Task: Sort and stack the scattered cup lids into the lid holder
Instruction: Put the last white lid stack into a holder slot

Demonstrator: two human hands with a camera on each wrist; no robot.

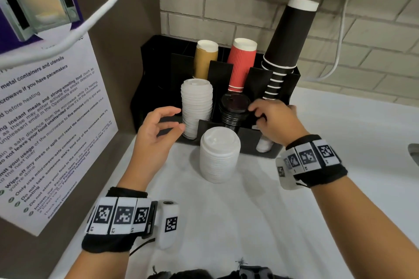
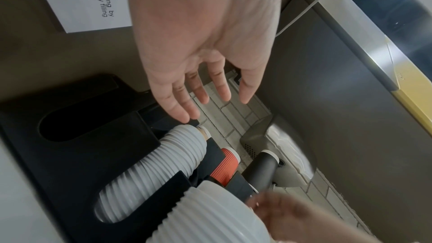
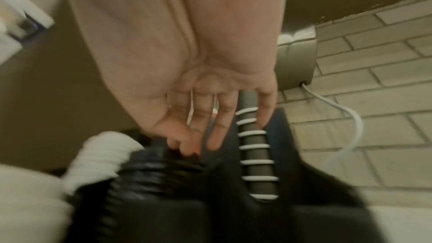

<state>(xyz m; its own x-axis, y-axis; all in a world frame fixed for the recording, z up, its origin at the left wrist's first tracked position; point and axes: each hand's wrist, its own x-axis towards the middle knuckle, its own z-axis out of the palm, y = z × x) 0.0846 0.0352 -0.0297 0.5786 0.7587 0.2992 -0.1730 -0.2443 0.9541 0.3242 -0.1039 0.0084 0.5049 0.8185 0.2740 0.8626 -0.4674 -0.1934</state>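
Note:
A black lid holder (image 1: 156, 88) stands at the back of the white counter. Its left front slot holds a tall white lid stack (image 1: 196, 106), its middle slot a black lid stack (image 1: 233, 110), and its right slot a few white lids (image 1: 264, 144). A loose white lid stack (image 1: 219, 154) stands on the counter in front of it. My left hand (image 1: 178, 119) hovers just left of the slotted white stack (image 2: 163, 163), fingers loosely spread and holding nothing. My right hand (image 1: 255, 112) is at the right rim of the black stack (image 3: 158, 176), its fingertips (image 3: 187, 150) touching the top lid. That view is blurred.
Tan cups (image 1: 205, 59), red cups (image 1: 241, 63) and a tall black cup stack (image 1: 288, 36) fill the holder's rear slots. A printed notice (image 1: 45, 120) hangs on the left panel. A white cable (image 1: 339, 47) runs down the brick wall. A sink edge (image 1: 414, 152) shows at right.

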